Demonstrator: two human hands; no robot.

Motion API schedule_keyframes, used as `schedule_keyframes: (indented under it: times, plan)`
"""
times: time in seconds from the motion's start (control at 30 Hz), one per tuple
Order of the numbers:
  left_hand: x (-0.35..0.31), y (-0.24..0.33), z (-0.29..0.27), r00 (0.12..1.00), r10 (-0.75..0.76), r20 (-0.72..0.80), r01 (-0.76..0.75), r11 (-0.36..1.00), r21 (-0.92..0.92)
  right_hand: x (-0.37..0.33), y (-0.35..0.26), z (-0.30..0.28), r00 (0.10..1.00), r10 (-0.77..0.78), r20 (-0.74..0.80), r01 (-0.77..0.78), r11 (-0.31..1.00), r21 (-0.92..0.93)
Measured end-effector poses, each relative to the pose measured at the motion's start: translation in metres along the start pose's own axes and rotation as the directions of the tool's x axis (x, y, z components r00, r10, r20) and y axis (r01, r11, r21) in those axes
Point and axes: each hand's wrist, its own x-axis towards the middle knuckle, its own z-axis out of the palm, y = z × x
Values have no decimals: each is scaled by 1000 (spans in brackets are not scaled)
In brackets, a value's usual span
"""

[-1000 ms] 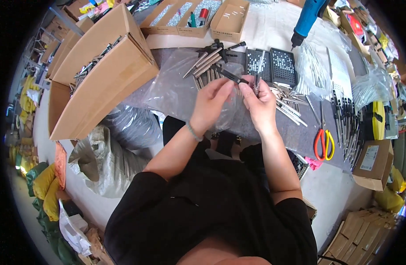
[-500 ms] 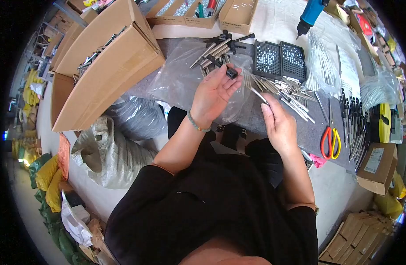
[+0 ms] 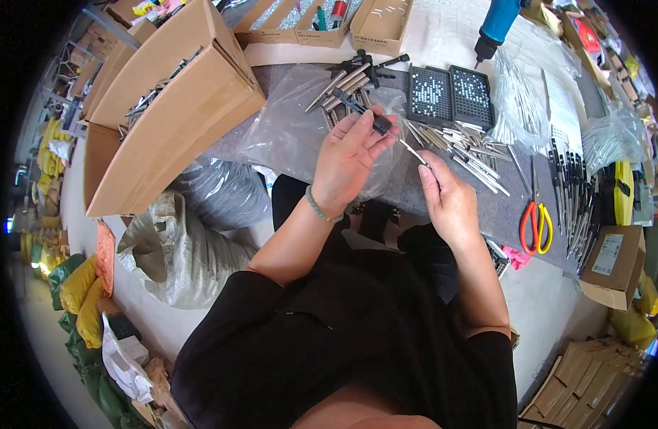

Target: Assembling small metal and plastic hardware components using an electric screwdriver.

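Held between the fingers of my left hand (image 3: pixel 349 154) is a black part with a blocky square end (image 3: pixel 381 126). Its slimmer black shaft runs up and to the left, past my fingertips. My right hand (image 3: pixel 449 200) pinches a thin, shiny metal rod (image 3: pixel 413 151), whose tip points up-left, close to the black part. A small gap seems to separate the two. Beyond my hands lie loose silver tubes (image 3: pixel 479 168) and a heap of black fittings (image 3: pixel 372 68) with more tubes.
At left stands a big cardboard box (image 3: pixel 175 136) of metal parts. Two black trays (image 3: pixel 429 118) hold small pieces. A blue power screwdriver (image 3: pixel 497 32) hangs above. Red-and-yellow scissors (image 3: pixel 535 225), black-and-silver rods (image 3: pixel 576 207) and a small carton (image 3: pixel 612 264) are at right.
My left hand has shifted slightly right, and the black part has turned so more of its shaft shows. The rod in my right hand has moved slightly left, its tip nearer the part.
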Motion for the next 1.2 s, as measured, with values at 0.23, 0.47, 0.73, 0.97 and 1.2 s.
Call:
schedule_keyframes:
  times: [0.23, 0.47, 0.73, 0.97, 1.2]
  plan:
    - [2, -11, 3, 995, 43, -89, -23, 975, 220, 3, -3, 1, 994, -77, -81, 78, 997, 14]
    - [-2, -13, 6, 998, -64, 28, 61, 991, 120, 3, 7, 4, 995, 17, -97, -11, 998, 63]
    - [-2, -27, 5, 991, -86, 107, 81, 995, 52, 7, 6, 5, 987, 159, 36, -161, 920, 357]
    - [0, -25, 3, 987, -102, 127, 107, 994, -37, 7, 9, 5, 995, 91, 40, -98, 954, 283]
    - [0, -27, 2, 968, -152, 200, 188, 966, -177, 6, 15, 3, 962, 204, 180, -268, 825, 498]
